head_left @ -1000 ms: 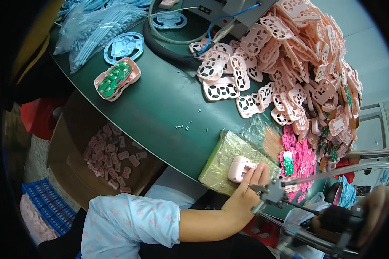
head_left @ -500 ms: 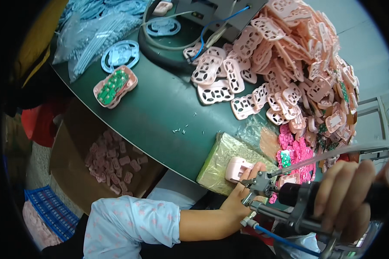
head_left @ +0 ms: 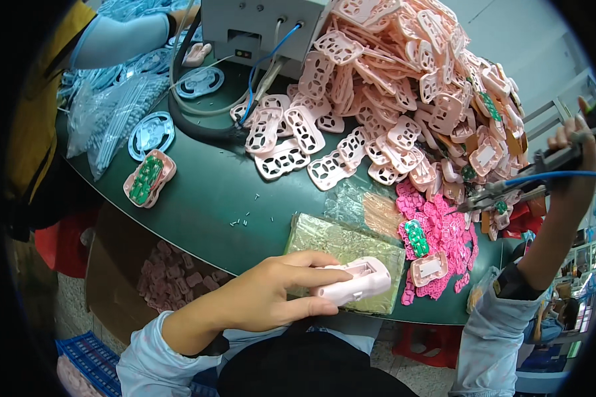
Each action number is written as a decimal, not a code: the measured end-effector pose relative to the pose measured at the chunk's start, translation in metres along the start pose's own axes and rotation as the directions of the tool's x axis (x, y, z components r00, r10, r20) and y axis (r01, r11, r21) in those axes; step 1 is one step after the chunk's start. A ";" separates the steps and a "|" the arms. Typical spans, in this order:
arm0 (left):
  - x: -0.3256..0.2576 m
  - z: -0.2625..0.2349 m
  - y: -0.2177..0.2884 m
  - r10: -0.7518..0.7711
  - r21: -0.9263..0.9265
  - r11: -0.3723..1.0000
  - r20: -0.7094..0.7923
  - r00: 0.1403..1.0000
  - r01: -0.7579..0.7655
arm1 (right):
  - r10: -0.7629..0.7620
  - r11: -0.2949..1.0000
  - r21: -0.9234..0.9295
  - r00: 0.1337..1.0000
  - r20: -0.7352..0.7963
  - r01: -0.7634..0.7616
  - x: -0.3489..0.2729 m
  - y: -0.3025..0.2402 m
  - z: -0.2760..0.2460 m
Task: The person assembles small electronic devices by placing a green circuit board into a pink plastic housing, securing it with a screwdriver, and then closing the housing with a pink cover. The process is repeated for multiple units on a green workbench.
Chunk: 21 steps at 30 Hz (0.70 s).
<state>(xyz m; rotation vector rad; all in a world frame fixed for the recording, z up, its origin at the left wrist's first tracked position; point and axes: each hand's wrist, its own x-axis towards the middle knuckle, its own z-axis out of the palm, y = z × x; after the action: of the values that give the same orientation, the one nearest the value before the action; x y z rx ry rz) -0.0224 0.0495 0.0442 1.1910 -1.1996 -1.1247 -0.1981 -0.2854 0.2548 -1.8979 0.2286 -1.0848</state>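
L hand (head_left: 265, 294) pinches the pale-pink casing (head_left: 357, 283) betw. thumb & fingers, prob. by its end so the recess is left uncovered; wrapped block (head_left: 324, 237) lies beneath fingertips. R hand (head_left: 581, 147), far right of these fingers, curls round hose-fed tool (head_left: 490, 197), prob. for free space.

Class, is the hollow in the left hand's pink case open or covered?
Open: in the left hand, the pink case shows a hollow with no lid over it.
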 end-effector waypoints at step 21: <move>-0.014 -0.003 0.067 -0.035 0.250 0.966 -0.152 0.988 0.073 | -0.210 0.926 -0.125 0.762 0.613 0.356 -0.172 0.023 0.151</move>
<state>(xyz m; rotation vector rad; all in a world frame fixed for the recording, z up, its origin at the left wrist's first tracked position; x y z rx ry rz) -0.0200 0.0680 0.1103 1.4839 -1.2302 -0.9237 -0.1800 -0.1124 0.1045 -2.4487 -0.3179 -0.6098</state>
